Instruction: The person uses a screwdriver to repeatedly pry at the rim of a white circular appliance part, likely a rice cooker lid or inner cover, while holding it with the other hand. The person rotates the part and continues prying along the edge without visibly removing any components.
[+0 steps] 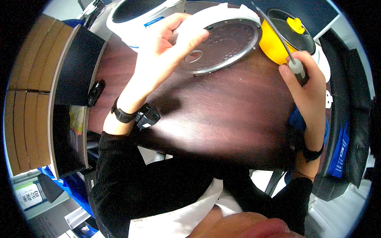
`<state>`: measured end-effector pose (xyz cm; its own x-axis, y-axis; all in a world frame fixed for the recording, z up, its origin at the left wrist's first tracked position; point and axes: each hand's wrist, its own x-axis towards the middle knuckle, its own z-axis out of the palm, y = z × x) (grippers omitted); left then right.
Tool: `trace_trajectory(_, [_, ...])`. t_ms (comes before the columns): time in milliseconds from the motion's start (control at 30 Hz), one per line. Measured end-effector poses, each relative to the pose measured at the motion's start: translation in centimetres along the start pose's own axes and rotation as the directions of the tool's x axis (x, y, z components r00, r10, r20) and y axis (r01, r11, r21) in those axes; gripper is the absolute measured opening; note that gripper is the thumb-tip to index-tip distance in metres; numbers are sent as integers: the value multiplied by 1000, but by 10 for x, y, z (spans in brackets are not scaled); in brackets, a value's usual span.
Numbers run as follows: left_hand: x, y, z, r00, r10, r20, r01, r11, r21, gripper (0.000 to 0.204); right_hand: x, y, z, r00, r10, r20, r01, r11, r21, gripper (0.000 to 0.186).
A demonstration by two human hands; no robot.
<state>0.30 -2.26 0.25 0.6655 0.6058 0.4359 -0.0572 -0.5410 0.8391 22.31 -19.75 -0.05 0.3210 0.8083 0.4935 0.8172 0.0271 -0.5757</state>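
Note:
My left hand [160, 53] grips the rim of a round white rice cooker lid [226, 41], thumb on its inner side. The lid is tilted above the table, showing a metal-edged inner plate with small dents and a round opening near the lower left. In my right hand [311, 85] is a screwdriver [295, 65] with a pale and dark handle. Its long thin shaft points up and to the left, its tip apart from the lid in the picture. Behind the lid to the left stands the white cooker body [125, 31], open with a dark inside.
A yellow pot [270, 41] with a dark lid and yellow knob sits at the back right. The dark reddish table [222, 115] reaches towards my lap. Brown cartons [29, 95] are stacked at the left, and a small black object [96, 93] lies on the table's left edge.

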Motion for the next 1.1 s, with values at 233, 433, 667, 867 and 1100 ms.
trace_trajectory(233, [4, 1, -3, 999, -42, 23, 40, 996, 77, 34, -17, -17, -9, 963, 88, 254, -96, 995, 19, 25])
trace_trajectory(433, [4, 9, 0, 999, -42, 28, 41, 999, 22, 35, -15, -39, -23, 967, 73, 245, -83, 996, 29, 25])
trace_trajectory(667, [17, 8, 13, 999, -20, 25, 18, 998, 66, 38, -15, -48, -29, 967, 151, 204, -146, 989, -38, 24])
trace_trajectory(867, [17, 0, 14, 997, -40, 69, 34, 995, 90, 40, -16, -43, -25, 967, 169, 193, -159, 985, -69, 24])
trace_trajectory(1100, [12, 6, 11, 994, -77, 73, 66, 987, 145, 35, -18, -47, -19, 965, 142, 221, -125, 988, -89, 24])
